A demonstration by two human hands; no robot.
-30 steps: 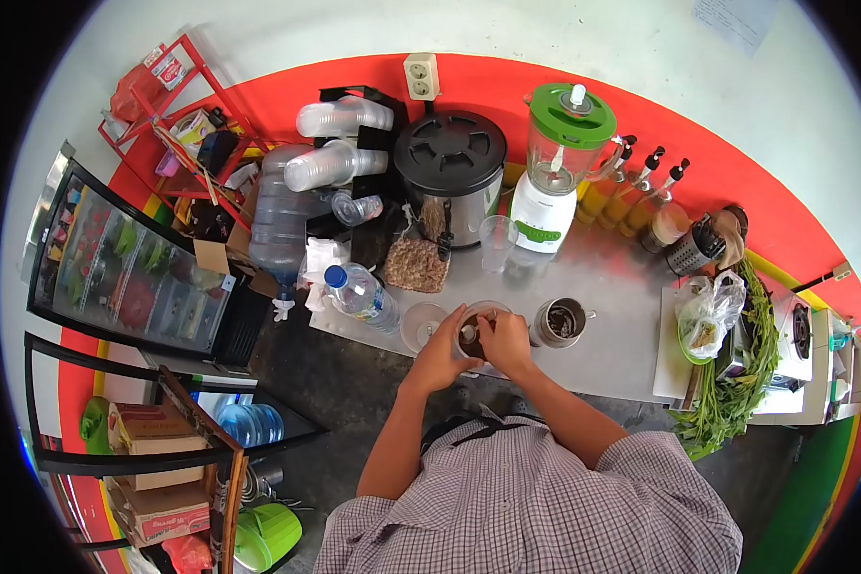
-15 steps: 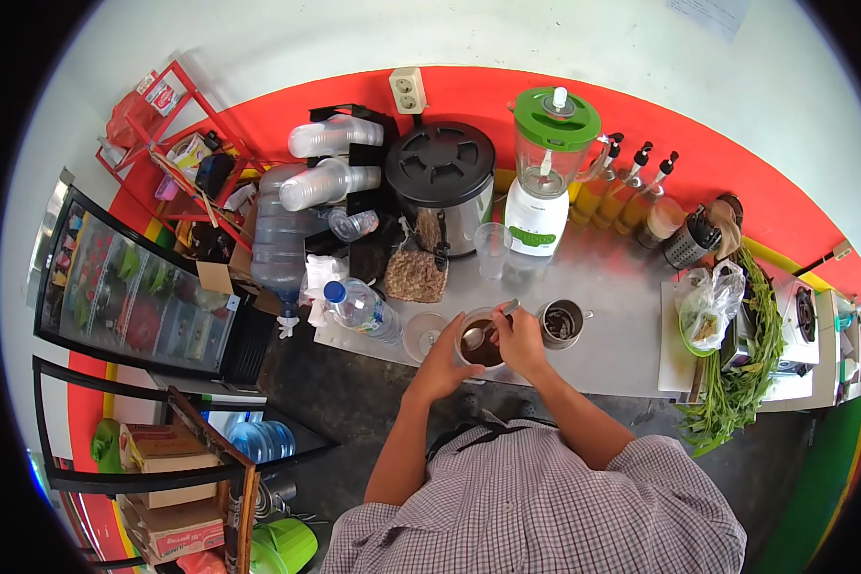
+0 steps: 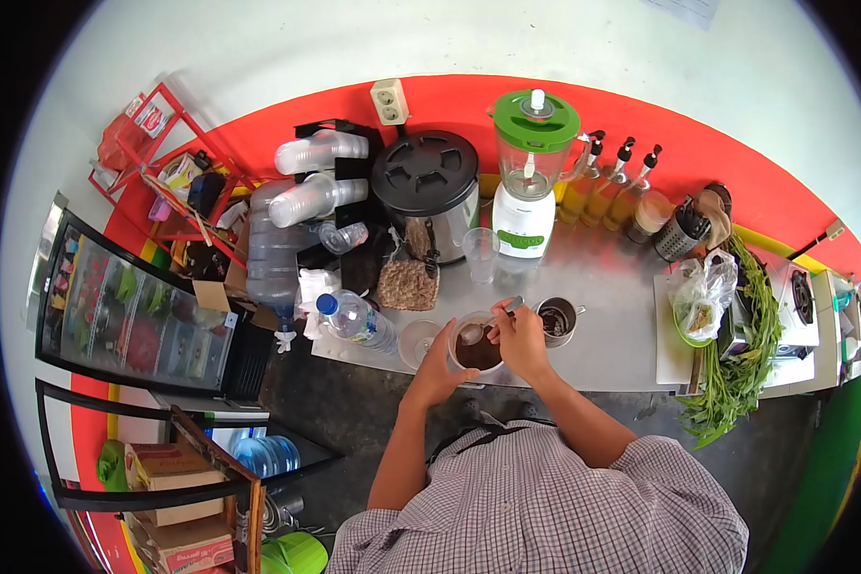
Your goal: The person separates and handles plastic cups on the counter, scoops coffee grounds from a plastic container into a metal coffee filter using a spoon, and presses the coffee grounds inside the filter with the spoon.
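Observation:
My left hand (image 3: 434, 373) is wrapped round the side of a clear plastic tub (image 3: 453, 342) at the front edge of the metal counter. Dark brown powder (image 3: 476, 357) lies inside it. Between the closed fingers of my right hand (image 3: 520, 344) is a metal spoon (image 3: 472, 334), its bowl in the tub over the powder. A metal mug (image 3: 568, 335) stands just right of that hand, with something dark inside. Left of the tub lies a round clear lid (image 3: 416, 342), close to my left fingers.
A capped water bottle (image 3: 359, 323) stands left of the lid. Behind are a clear plastic cup (image 3: 481, 253), a green-lidded blender (image 3: 526, 206) and a large black-lidded steel container (image 3: 426, 182). Pump bottles (image 3: 603, 196) line the wall. Leafy stems (image 3: 737, 383) hang off the right end.
The view has shifted slightly. Both hands stay at the tub, and the spoon has moved a little within it, its bowl nearer the tub's far side.

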